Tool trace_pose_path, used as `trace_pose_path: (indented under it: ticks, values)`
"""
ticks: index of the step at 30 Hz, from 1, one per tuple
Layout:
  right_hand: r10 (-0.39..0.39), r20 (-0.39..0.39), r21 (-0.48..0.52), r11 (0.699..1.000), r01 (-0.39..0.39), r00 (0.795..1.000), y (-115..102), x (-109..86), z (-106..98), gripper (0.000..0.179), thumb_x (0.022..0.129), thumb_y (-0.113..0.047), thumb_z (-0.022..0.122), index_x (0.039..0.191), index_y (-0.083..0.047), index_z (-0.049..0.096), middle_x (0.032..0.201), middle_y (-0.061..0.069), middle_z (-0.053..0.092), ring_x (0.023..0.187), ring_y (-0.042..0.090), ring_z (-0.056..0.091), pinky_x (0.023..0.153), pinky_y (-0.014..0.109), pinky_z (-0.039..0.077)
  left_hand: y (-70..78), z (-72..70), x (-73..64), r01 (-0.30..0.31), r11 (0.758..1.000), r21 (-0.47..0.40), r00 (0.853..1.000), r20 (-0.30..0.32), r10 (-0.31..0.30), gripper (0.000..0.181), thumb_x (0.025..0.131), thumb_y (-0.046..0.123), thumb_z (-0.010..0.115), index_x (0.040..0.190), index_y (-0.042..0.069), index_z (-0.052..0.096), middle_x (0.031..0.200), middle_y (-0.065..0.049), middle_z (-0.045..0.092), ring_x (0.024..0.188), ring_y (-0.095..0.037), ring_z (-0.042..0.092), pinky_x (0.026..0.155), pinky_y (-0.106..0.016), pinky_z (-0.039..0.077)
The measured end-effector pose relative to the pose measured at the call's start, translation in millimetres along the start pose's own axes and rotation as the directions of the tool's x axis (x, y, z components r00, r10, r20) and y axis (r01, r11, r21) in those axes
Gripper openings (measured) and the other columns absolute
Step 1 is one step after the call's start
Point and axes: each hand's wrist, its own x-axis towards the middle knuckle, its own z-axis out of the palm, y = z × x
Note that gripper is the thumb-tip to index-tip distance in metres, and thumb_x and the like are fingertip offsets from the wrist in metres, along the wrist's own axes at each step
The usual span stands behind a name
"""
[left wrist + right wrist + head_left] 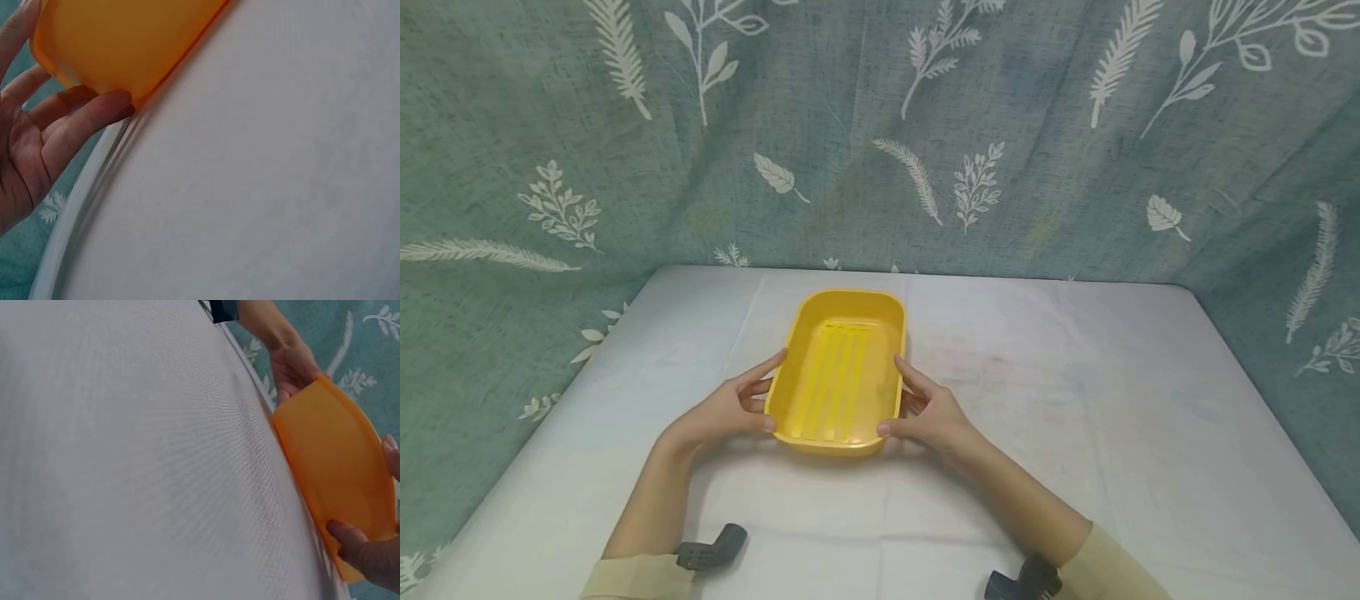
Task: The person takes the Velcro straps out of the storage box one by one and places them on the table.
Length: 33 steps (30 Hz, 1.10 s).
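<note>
yellow tray [835,379]: probably light, stiff, slightly slick; best held by opposite long sides. left hand [726,410] and right hand [934,417], fingers part-spread, grip there.

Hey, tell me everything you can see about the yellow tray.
The yellow tray is a shallow, rounded rectangle with raised walls and a smooth, plastic-looking surface. Brighter strips run lengthwise along its floor, and nothing lies inside. Its open side faces up, its long sides running away from the person, over the white-covered table. The left hand and right hand hold opposite sides, thumbs at the near corners. Whether it rests fully on the table is unclear.
</note>
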Motion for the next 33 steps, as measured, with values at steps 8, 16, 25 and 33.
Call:
trace_pose_path:
  ticks: [8, 16, 25, 33]
  values:
    - [0.002, -0.005, 0.017, 1.0, -0.002, 1.0, 0.1, -7.5, -9.5, 0.099, 0.069, -0.007, 0.084, 0.15, -0.021, 0.028, 0.155, 0.002, 0.028, 0.137, 0.028, 0.036, 0.104, 0.036, 0.038, 1.2, 8.8, 6.8, -0.004, 1.0, -0.02, 1.0, 0.002, 0.004, 0.098, 0.079, -0.002, 0.071, 0.153, 0.02, 0.011, 0.144, -0.03, 0.036, 0.11, -0.032, 0.062, 0.083, -0.034, 0.055]
    - [0.015, -0.001, 0.041, 0.999, -0.015, 1.0, 1.8, -10.4, -19.2, 0.099, 0.069, -0.003, 0.083, 0.15, -0.021, 0.028, 0.155, 0.003, 0.026, 0.138, 0.027, 0.033, 0.103, 0.035, 0.039, 2.6, 18.9, 12.8, -0.009, 0.999, -0.03, 1.0, -0.014, 0.008, 0.099, 0.078, -0.002, 0.073, 0.153, 0.021, 0.012, 0.143, -0.029, 0.037, 0.111, -0.033, 0.061, 0.083, -0.035, 0.055]
    - [0.007, 0.012, 0.074, 0.997, -0.008, 1.0, 4.2, -14.6, -30.7, 0.101, 0.068, -0.002, 0.083, 0.15, -0.018, 0.027, 0.156, 0.006, 0.024, 0.138, 0.028, 0.033, 0.1, 0.035, 0.042, 4.8, 30.6, 19.1, 0.004, 1.0, -0.01, 0.999, -0.041, -0.004, 0.099, 0.076, -0.001, 0.074, 0.153, 0.021, 0.016, 0.142, -0.027, 0.04, 0.111, -0.034, 0.061, 0.084, -0.034, 0.055]
    - [0.034, 0.001, 0.032, 0.999, -0.034, 0.999, 5.0, -17.5, -41.4, 0.097, 0.07, -0.002, 0.081, 0.15, -0.021, 0.028, 0.156, 0.004, 0.024, 0.138, 0.027, 0.034, 0.101, 0.036, 0.041, 5.2, 38.8, 26.5, -0.004, 1.0, -0.025, 1.0, -0.027, 0.003, 0.099, 0.076, -0.001, 0.075, 0.153, 0.02, 0.015, 0.144, -0.028, 0.037, 0.114, -0.037, 0.058, 0.084, -0.034, 0.054]
